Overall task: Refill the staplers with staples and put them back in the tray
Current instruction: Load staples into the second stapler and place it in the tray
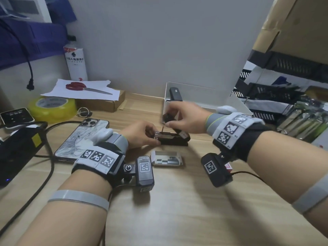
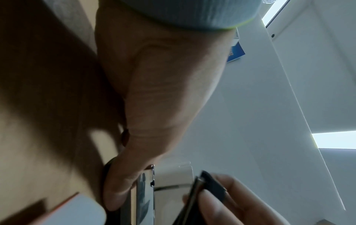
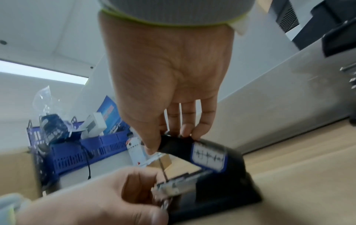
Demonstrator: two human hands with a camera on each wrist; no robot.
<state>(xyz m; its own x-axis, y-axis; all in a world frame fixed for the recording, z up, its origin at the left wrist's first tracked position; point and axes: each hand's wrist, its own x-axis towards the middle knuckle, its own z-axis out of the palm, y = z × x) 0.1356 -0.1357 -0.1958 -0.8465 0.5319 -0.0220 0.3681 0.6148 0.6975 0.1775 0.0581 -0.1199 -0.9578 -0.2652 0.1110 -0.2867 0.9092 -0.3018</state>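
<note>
— What's going on with the black stapler (image 1: 174,139) on the desk (image 1: 177,201)?

— It's sitting open in front of the white tray (image 1: 195,96). The right hand (image 1: 186,118) is pinching the top cover (image 1: 167,118) between thumb and fingertips and holding it tilted up, so the metal channel underneath is lying exposed.

— And the other one?

— The left hand (image 1: 140,134) is curling round the front end, thumb and fingers pinching a strip of staples (image 1: 158,134) at the mouth of the channel. I'd guess it's steadying the base while feeding them in.

— Where are the staples coming from?

— The opened staple box (image 1: 166,159) is lying just beside the stapler, nearer the person. A second stapler (image 1: 174,94) is standing in the tray.

— Anything the wrist cameras are adding?

— The right wrist view is showing the thin spring rod (image 3: 162,169) running from cover to channel, and the label (image 3: 209,156) on the cover. The left wrist view is mostly palm, blurred.
</note>
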